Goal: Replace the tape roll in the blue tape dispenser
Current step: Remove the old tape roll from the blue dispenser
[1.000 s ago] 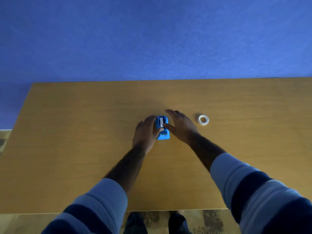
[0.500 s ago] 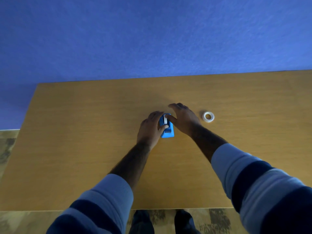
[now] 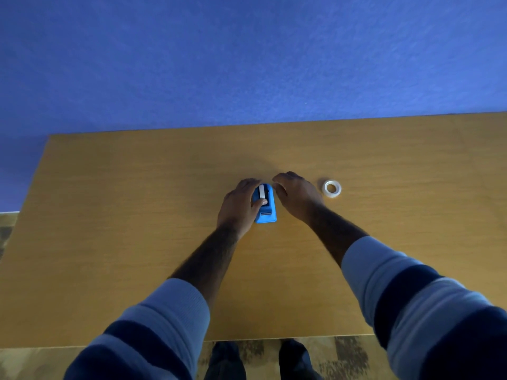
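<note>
The blue tape dispenser (image 3: 267, 208) lies in the middle of the wooden table (image 3: 137, 215), with a white tape roll (image 3: 261, 191) seated in it. My left hand (image 3: 239, 205) grips the dispenser from its left side, thumb across the top. My right hand (image 3: 297, 196) hovers just right of the dispenser, fingers curled toward its far end; whether they touch it is unclear. A loose clear tape roll (image 3: 332, 188) lies flat on the table to the right of my right hand.
A blue wall (image 3: 247, 64) rises directly behind the table's far edge. The table's left edge is at the left of the view. Patterned carpet and my shoes (image 3: 263, 360) show below the near edge.
My right hand has drawn slightly back from the dispenser's top to its right side. My left hand has kept its hold. The camera view shifted a little.
</note>
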{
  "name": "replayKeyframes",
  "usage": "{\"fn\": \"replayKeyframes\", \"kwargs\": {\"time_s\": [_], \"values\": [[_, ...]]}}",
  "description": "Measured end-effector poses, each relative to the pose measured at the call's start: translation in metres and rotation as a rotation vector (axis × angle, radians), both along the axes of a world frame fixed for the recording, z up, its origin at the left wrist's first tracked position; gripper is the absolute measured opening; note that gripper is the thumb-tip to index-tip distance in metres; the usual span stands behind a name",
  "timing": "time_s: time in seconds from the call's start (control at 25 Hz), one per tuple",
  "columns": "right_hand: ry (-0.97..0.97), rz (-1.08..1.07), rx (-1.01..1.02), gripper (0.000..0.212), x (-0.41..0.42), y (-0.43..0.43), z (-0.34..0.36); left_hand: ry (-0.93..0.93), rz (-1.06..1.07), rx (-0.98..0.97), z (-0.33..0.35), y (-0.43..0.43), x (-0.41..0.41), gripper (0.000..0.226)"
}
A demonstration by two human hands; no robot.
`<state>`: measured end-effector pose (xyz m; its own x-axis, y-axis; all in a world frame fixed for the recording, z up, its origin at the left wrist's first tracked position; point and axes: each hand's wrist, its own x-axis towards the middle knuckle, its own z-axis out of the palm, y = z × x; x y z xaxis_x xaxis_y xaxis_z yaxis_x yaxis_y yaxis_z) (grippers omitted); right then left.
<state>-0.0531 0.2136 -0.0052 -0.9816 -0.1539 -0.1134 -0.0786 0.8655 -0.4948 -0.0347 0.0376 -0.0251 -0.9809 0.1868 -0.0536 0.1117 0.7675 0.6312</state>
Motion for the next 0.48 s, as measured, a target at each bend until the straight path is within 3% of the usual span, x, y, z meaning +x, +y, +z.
{"fn": "replayKeyframes", "kwargs": {"time_s": [0.28, 0.48], "values": [[0.023, 0.014, -0.014, 0.022, 0.001, -0.004, -0.005, -0.045, 0.024, 0.073, 0.003, 0.001, 0.000, 0.046], [-0.035, -0.137, -0.219, 0.023, -0.005, -0.014, 0.006, -0.031, 0.067, 0.113, 0.008, 0.000, -0.004, 0.045]]}}
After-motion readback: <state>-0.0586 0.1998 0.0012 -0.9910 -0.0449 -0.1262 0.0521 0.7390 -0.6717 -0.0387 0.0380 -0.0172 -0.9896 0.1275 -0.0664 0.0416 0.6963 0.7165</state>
